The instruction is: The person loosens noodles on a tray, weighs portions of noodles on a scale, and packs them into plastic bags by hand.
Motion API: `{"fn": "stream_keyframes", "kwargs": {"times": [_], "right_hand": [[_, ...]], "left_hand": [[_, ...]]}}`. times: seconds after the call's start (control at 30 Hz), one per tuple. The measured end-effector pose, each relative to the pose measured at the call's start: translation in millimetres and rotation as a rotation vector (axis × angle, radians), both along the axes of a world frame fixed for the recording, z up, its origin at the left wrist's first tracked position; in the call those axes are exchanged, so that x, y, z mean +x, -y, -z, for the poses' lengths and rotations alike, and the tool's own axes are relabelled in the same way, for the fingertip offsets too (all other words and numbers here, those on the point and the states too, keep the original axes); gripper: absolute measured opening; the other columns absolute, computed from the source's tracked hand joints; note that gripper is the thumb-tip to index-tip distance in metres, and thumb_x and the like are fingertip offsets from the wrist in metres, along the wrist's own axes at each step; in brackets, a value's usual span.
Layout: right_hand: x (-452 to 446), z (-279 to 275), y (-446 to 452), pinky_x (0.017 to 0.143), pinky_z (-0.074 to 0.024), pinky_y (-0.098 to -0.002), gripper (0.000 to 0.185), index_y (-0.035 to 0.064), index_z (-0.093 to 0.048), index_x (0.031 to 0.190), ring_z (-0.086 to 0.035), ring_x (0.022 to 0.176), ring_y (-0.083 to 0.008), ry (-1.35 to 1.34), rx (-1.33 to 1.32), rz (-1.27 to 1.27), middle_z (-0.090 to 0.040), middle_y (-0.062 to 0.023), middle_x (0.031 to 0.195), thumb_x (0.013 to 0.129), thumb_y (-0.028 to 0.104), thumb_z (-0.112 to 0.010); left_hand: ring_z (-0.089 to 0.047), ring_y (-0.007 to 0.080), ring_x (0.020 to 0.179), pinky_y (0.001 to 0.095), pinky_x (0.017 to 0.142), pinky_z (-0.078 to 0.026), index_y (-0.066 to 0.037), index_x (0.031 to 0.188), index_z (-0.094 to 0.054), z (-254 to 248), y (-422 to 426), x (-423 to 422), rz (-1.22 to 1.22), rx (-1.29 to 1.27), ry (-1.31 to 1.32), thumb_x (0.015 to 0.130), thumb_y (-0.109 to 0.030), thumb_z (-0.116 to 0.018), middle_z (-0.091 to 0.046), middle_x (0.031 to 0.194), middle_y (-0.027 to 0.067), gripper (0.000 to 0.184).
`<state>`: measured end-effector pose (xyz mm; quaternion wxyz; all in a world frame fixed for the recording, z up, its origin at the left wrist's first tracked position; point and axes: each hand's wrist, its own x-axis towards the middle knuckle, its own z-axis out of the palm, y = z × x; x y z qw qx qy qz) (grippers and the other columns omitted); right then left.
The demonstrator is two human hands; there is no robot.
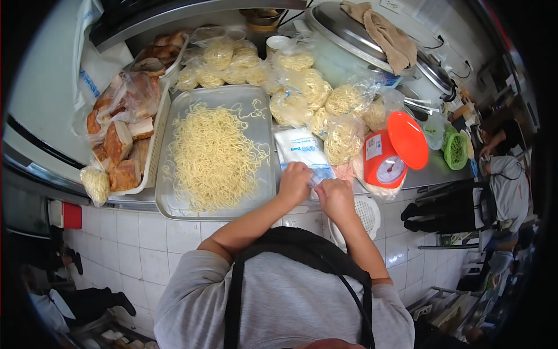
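Note:
A pack of clear plastic bags (303, 152) with blue print lies at the counter's front edge, right of the noodle tray. My left hand (294, 184) is closed at the near end of the pack, its fingers curled on the thin plastic. Just to its right, my right hand (336, 196) pinches the edge of a plastic bag (321, 174). Fingers cover part of the plastic, so I cannot tell whether the bag is apart from the pack. Loose yellow noodles (218, 157) are heaped on a metal tray (264, 192) to the left.
Bagged noodle portions (343, 100) crowd behind the pack. An orange scale (388, 160) with a round pan stands at right. Meat chunks (119, 142) fill a white basket (158, 136) at left. A large lidded pot (343, 35) is behind. Another person (505, 180) stands far right.

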<state>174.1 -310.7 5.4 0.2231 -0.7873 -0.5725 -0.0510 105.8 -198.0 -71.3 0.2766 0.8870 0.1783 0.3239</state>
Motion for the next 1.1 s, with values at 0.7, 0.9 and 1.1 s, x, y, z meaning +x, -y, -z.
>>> {"fn": "stream_keyframes", "kwargs": {"times": [0.7,0.9,1.1], "right_hand": [[101,11,45,0.063,-0.0398,-0.0287,0.022,0.0041,-0.057,0.087,-0.051,0.070,-0.0179,-0.720,0.391,-0.030,-0.053,-0.0102,0.072,0.078,0.024,-0.051],[72,82,66,0.073,-0.0405,-0.0355,0.030,0.0059,-0.056,0.099,-0.051,0.080,-0.0312,0.026,-0.113,0.128,-0.052,-0.0167,0.083,0.077,0.026,-0.051],[48,10,41,0.064,-0.0419,-0.0253,0.032,-0.0003,-0.053,0.100,-0.052,0.071,-0.0134,-0.966,0.037,-0.343,-0.056,-0.0073,0.082,0.076,0.022,-0.055]], "left_hand": [[-0.053,0.0103,0.066,0.0251,0.059,-0.041,-0.003,0.085,-0.058,-99,55,1,0.192,-0.768,-0.281,0.074,-0.026,-0.058,-0.058,0.074,0.0042,0.025],[-0.049,0.0079,0.056,0.0237,0.052,-0.040,-0.001,0.080,-0.059,-88,61,-32,-0.085,-0.966,0.198,0.077,-0.026,-0.055,-0.055,0.065,0.0011,0.026],[-0.051,0.0082,0.064,0.0242,0.057,-0.042,-0.002,0.089,-0.058,-75,71,-48,-0.072,-0.868,-0.009,0.078,-0.025,-0.054,-0.057,0.075,0.0030,0.025]]}}
